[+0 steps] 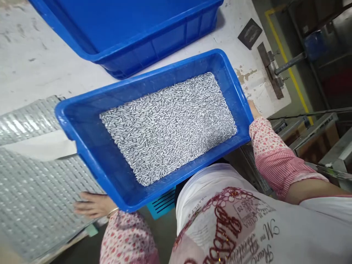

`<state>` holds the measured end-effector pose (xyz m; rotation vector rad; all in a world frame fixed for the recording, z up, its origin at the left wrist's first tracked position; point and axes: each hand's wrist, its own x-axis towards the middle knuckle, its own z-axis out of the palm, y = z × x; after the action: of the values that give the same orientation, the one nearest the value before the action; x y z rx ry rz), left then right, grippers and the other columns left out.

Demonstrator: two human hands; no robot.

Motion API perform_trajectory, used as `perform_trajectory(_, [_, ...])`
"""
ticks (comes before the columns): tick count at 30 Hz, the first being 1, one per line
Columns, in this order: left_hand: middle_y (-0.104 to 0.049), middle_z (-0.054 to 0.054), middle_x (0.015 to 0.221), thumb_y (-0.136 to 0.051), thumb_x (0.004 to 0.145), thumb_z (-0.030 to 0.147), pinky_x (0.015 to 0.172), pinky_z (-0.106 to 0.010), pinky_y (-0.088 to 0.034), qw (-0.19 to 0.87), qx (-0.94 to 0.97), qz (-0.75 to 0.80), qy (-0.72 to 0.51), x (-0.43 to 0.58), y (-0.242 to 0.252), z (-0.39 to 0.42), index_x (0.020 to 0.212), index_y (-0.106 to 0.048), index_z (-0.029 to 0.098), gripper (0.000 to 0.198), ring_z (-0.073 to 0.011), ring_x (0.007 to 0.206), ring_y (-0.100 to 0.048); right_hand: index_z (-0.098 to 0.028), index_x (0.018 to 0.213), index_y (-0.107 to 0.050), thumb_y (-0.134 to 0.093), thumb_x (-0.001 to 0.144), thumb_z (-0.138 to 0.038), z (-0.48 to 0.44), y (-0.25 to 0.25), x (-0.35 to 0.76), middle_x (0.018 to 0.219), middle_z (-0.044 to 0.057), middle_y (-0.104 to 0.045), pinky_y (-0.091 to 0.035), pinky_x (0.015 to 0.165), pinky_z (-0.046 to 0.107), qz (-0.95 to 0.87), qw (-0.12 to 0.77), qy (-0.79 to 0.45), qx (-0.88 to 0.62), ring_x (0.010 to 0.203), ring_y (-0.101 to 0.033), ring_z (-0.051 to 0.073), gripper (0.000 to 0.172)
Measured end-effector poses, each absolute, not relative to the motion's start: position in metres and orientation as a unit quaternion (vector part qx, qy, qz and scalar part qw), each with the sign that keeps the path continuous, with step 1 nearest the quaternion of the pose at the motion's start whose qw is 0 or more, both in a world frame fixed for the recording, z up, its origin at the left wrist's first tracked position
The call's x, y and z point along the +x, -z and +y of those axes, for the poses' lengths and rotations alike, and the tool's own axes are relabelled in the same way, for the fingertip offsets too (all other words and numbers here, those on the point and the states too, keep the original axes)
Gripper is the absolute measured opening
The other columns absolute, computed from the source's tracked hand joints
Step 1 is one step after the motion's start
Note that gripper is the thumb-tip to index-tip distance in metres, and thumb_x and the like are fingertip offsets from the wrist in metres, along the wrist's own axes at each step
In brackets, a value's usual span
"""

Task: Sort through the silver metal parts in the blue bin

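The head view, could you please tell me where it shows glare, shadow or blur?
In the head view, glints dot the silvery pieces, with shade at their lower right; glare streaks the ridged silvery material; the head view's bottom left corner is blurred.

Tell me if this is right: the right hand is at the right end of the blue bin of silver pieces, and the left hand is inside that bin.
Wrong about the left hand: the head view shows it outside the blue bin of silver pieces, by the near left corner. The right hand is at the bin's right end.
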<state>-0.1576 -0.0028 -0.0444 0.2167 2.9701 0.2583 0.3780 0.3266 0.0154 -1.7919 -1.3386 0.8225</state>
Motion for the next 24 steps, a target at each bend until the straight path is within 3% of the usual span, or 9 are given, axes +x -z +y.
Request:
perform_trajectory(4, [-0.019,-0.017,0.159,-0.035,0.090,0.052,0.112,-0.060,-0.017,0.093,0.108,0.985,-0.096,-0.164,0.046,-0.015,0.146,-0.034,0.022,0.064,-0.0365,0.146,-0.014,-0.015,0.077,-0.056,-0.054,0.086,-0.020,0.335,-0.035,0.375,0.066,-0.004,-0.056,-0.045,0.069,0.021,-0.508,0.436,-0.186,-0.719,0.061,-0.050,0.008,0.010])
perform_trajectory(7, [-0.018,-0.020,0.158,-0.042,0.085,0.056,0.112,-0.063,-0.014,0.094,0.133,0.981,-0.108,-0.166,0.047,-0.021,0.145,-0.032,0.019,0.071,-0.0396,0.145,-0.013,-0.014,0.084,-0.059,-0.056,0.086,-0.020,0.314,-0.055,0.326,0.079,0.000,-0.059,-0.043,0.070,0.022,-0.646,0.450,-0.142,-0.600,0.072,-0.053,0.010,0.007])
perform_trajectory(11, [-0.018,-0.022,0.158,-0.046,0.084,0.053,0.112,-0.062,-0.013,0.100,0.148,0.977,-0.115,-0.166,0.047,-0.023,0.145,-0.029,0.018,0.073,-0.0401,0.145,-0.012,-0.016,0.085,-0.063,-0.056,0.089,-0.022,0.247,-0.045,0.221,0.081,0.002,-0.060,-0.042,0.069,0.024,-0.888,0.121,-0.352,-0.271,0.077,-0.054,0.012,0.010])
perform_trajectory(14, [-0.019,-0.020,0.158,-0.048,0.083,0.052,0.113,-0.061,-0.012,0.094,0.148,0.977,-0.124,-0.167,0.048,-0.025,0.145,-0.030,0.020,0.071,-0.0395,0.145,-0.013,-0.017,0.088,-0.066,-0.059,0.089,-0.022,0.203,-0.014,0.161,0.090,0.006,-0.063,-0.040,0.068,0.027,-0.923,-0.088,-0.359,-0.107,0.086,-0.055,0.017,0.009])
perform_trajectory(17, [-0.018,-0.019,0.159,-0.051,0.082,0.050,0.113,-0.061,-0.010,0.089,0.149,0.975,-0.142,-0.165,0.049,-0.026,0.144,-0.032,0.021,0.072,-0.0400,0.145,-0.012,-0.016,0.091,-0.066,-0.053,0.091,-0.019,0.181,0.013,0.134,0.098,0.009,-0.063,-0.041,0.070,0.030,-0.938,-0.161,-0.301,-0.056,0.092,-0.056,0.020,0.014])
perform_trajectory(24, [-0.017,-0.023,0.158,-0.056,0.080,0.049,0.112,-0.062,-0.009,0.098,0.139,0.972,-0.163,-0.160,0.042,-0.020,0.145,-0.032,0.015,0.077,-0.0421,0.145,-0.010,-0.014,0.092,-0.067,-0.049,0.095,-0.023,0.171,0.029,0.122,0.103,0.011,-0.062,-0.042,0.072,0.033,-0.956,-0.154,-0.250,-0.024,0.096,-0.056,0.022,0.021])
